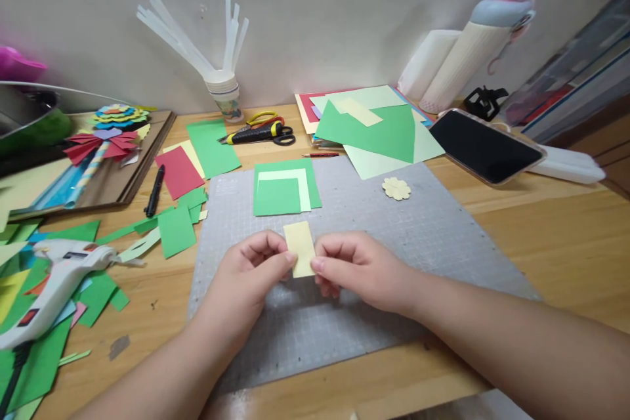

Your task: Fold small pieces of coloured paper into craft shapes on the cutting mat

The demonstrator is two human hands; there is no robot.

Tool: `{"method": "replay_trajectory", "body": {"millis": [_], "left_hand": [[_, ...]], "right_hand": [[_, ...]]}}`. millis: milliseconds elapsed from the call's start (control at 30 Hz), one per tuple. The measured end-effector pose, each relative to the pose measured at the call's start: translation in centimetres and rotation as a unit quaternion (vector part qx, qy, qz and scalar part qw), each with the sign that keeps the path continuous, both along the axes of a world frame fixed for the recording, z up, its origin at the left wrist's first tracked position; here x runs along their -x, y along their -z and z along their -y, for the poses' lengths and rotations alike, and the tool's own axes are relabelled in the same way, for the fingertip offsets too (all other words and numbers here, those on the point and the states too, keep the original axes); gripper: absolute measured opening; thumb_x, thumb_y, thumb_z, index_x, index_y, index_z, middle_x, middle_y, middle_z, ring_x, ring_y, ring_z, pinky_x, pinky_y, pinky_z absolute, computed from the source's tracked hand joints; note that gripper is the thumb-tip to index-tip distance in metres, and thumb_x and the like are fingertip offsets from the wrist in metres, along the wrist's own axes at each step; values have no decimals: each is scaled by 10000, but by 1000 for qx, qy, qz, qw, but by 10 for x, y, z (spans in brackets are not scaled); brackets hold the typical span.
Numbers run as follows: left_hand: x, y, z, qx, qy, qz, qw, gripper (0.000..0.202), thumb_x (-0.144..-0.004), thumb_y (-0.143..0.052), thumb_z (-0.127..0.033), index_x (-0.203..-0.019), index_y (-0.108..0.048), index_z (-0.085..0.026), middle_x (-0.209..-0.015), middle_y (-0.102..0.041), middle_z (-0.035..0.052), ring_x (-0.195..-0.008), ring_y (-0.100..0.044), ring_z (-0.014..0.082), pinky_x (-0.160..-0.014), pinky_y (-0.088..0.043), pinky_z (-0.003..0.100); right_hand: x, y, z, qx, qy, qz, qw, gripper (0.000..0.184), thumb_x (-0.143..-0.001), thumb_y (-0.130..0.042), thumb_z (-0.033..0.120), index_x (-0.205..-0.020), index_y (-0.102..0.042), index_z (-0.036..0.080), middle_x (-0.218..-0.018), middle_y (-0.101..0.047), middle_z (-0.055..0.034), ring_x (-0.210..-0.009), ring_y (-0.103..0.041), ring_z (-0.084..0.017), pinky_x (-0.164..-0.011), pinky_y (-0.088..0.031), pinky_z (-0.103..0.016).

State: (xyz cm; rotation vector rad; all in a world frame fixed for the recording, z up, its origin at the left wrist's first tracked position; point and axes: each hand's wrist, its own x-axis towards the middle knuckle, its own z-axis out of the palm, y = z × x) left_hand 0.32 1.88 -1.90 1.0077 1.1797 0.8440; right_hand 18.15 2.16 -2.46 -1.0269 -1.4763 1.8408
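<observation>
A small pale yellow paper rectangle (300,246) is held up over the grey cutting mat (394,302). My left hand (253,272) pinches its left edge between thumb and fingers. On the opposite side, my right hand (357,269) grips the lower right edge the same way. Just beyond the hands lie green paper squares (278,197) with a pale green piece (305,191) between them. To the right on the mat rests a pale yellow paper flower (396,188) with scalloped petals.
A white glue gun (69,275) lies on green scraps at the left. Behind the mat are a yellow-black cutter (253,133), scissors (284,138) and a paper pile (374,128). A phone (487,146) and a bottle (472,46) stand right; paper cups (226,95) hold white strips.
</observation>
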Motion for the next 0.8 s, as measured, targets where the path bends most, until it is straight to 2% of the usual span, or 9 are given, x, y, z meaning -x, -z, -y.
{"method": "replay_trajectory", "body": {"millis": [233,433,500,600,700,800], "left_hand": [[0,1,0,8,-9,14,1000,166,-728,-652,-233,-610,-550,-179,-522,-505,-68,-518,-386,77,-529,-308,199],[-1,-1,0,12,13,37,999,128,-764,-628,-275,-694,-581,-178,-604,-547,-36,-596,-474,107,-607,-370,222],[-2,-2,-1,-9,19,10,1000,151,-773,-619,-301,-694,-582,-177,-627,-552,-28,-615,-484,119,-620,-377,233],[-3,-2,-1,-42,17,-69,997,197,-782,-604,-312,-650,-548,-177,-594,-509,-41,-581,-451,114,-583,-352,229],[-2,-3,1,-83,58,-143,984,192,-795,-584,-272,-632,-539,-181,-578,-478,-47,-560,-429,112,-544,-330,230],[1,-9,6,-131,51,-172,975,117,-804,-610,-266,-722,-610,-183,-701,-581,-13,-651,-516,135,-598,-409,246]], "right_hand": [[5,-2,4,10,27,-25,999,262,-833,-551,339,-654,-432,190,-529,-464,60,-482,-414,-75,-487,-332,-214],[3,0,2,-26,20,5,999,292,-865,-528,404,-686,-452,186,-562,-470,48,-523,-428,-89,-519,-344,-233],[2,3,0,-43,32,22,998,293,-877,-510,403,-688,-461,184,-581,-473,41,-547,-441,-95,-542,-358,-242],[3,6,-4,-20,58,-8,998,270,-869,-515,426,-748,-475,187,-636,-488,36,-572,-474,-101,-539,-384,-244],[4,6,-6,5,71,-50,996,267,-811,-598,427,-815,-482,187,-707,-515,27,-607,-501,-102,-517,-385,-230],[4,5,-8,26,68,-49,996,235,-800,-608,374,-765,-487,175,-674,-532,27,-577,-483,-89,-519,-376,-227]]}}
